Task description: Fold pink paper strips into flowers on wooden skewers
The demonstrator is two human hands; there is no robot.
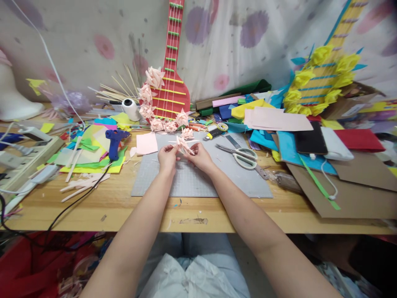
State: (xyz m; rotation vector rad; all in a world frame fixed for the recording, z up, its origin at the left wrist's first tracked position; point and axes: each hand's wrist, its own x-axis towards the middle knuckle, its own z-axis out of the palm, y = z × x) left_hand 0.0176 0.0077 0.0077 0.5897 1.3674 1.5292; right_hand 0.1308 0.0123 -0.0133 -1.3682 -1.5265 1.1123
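Both my hands meet over a grey cutting mat (198, 182) on the wooden table. My left hand (167, 157) and my right hand (200, 156) are closed in a pinch on a small pale pink paper flower (184, 145) held between them, just above the mat. Behind it stands a red paper guitar (172, 89) leaning on the wall, with several similar pink flowers (149, 97) stuck along its left and lower edge. A loose pink flower (187, 133) lies on the mat's far edge, and a pink paper square (147, 143) sits to the left.
A blue glue gun (114, 140) lies left on coloured paper scraps, its black cord running to the table edge. Scissors (243, 156) rest right of the mat. Piles of coloured sheets and cardboard (356, 190) fill the right. A power strip (27, 159) is far left.
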